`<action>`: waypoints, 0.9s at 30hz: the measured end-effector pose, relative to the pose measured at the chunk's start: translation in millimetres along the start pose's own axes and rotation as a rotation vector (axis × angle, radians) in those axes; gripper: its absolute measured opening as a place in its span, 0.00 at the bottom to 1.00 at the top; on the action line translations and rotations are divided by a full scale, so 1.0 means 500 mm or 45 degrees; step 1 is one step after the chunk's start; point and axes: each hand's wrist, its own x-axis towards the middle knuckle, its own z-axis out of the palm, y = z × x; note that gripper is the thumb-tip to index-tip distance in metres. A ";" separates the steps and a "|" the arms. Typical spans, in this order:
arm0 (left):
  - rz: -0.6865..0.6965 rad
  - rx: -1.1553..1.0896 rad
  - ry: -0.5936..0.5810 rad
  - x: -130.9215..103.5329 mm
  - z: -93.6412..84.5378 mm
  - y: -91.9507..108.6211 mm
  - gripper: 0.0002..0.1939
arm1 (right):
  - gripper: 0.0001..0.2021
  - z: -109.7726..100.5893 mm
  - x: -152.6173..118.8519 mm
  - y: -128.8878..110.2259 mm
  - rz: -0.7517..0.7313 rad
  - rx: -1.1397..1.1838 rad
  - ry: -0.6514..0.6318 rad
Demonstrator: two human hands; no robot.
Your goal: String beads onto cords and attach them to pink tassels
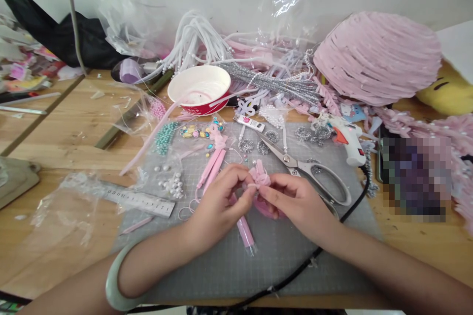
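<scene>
Above the grey cutting mat [207, 261], my left hand [225, 202] and my right hand [295, 202] meet around a small pink ribbon flower [260, 175]. Both hands pinch it low down between thumb and fingers; its lower part is hidden by them. Under the hands lies a pink tube in a clear wrapper [245, 235], partly covered. A round pink piece [269, 209] shows beneath my right fingers. Just left of my left hand are pink strips tied with a bow [212, 167]. Large metal scissors [295, 163] lie partly opened beyond my right hand.
A glue gun [349, 142] stands at right, its black cable [295, 273] crossing the mat. White beads [172, 184], teal beads [165, 137] and a steel ruler [140, 201] lie left. Behind are a red-and-white bowl [201, 89], silver stems [273, 82] and a big pink bundle [377, 56].
</scene>
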 end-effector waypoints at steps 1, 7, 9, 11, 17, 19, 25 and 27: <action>0.012 0.073 -0.025 0.003 -0.002 -0.002 0.03 | 0.12 0.000 0.001 0.001 0.010 0.023 -0.007; 0.200 0.435 -0.056 0.011 -0.011 -0.006 0.05 | 0.10 -0.002 0.010 -0.004 0.119 0.042 0.076; 0.225 0.476 -0.014 0.010 -0.010 -0.007 0.05 | 0.11 -0.003 0.012 -0.005 0.135 0.005 0.089; 0.245 0.509 0.022 0.007 -0.008 -0.008 0.04 | 0.12 -0.004 0.013 -0.003 0.144 -0.038 0.065; 0.342 0.590 -0.021 -0.003 0.000 -0.006 0.07 | 0.13 0.001 0.017 0.006 0.163 -0.038 -0.021; 0.331 0.569 -0.032 -0.004 0.000 -0.005 0.07 | 0.13 0.001 0.018 0.008 0.193 -0.011 -0.039; 0.160 0.303 -0.083 0.001 -0.006 0.001 0.06 | 0.13 -0.002 0.018 0.014 0.155 0.126 -0.155; 0.115 0.213 -0.079 0.003 -0.008 0.001 0.07 | 0.14 -0.002 0.018 0.011 0.157 0.191 -0.172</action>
